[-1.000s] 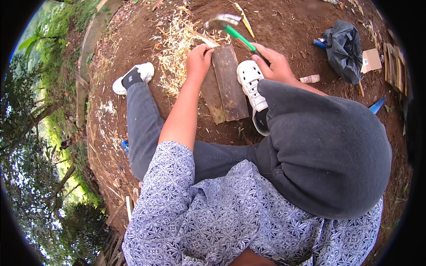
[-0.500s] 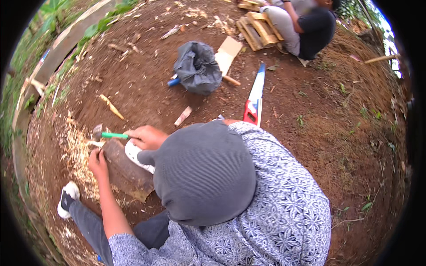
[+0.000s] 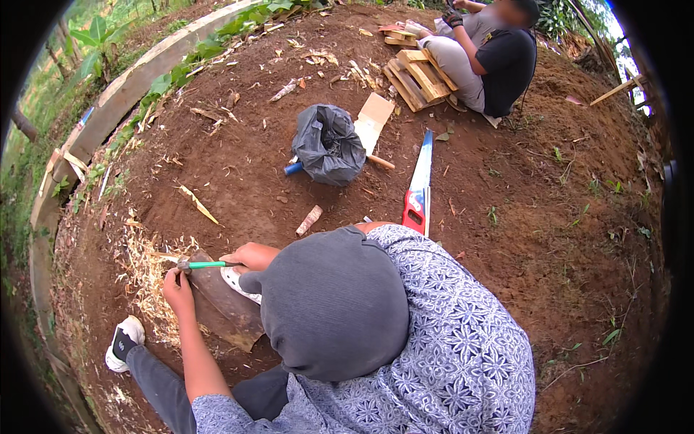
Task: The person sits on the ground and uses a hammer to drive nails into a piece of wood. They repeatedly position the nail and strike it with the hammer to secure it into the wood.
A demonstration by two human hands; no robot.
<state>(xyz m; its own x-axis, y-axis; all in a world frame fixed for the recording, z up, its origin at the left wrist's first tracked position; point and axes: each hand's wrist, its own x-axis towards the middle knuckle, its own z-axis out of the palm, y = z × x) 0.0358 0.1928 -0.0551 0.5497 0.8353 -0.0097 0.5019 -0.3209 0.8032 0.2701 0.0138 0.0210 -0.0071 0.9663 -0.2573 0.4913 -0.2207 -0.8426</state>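
My right hand (image 3: 251,256) is closed around the green handle of a hammer (image 3: 207,265). The hammer's small dark head is at the fingertips of my left hand (image 3: 178,291), above the end of a brown wooden block (image 3: 225,312). The fingers of my left hand are pinched together there, and what they hold is too small to make out. A pale sliver of wood (image 3: 168,257) sticks out just beyond them. One white shoe (image 3: 238,281) rests against the block's right side, and another white shoe (image 3: 126,343) is on the ground to its left.
Pale wood shavings (image 3: 144,286) cover the soil by the block. Ahead are a black plastic bag (image 3: 329,155), a flat light board (image 3: 374,119) and a red-handled saw (image 3: 418,188). Farther off, a person (image 3: 499,69) sits beside a small wooden stool (image 3: 419,78). A concrete edging (image 3: 134,79) curves along the left.
The hammer head has come down to my left fingertips from just beyond them. The whole view has shifted, showing more of the seated person, whose gloved hand is now visible.
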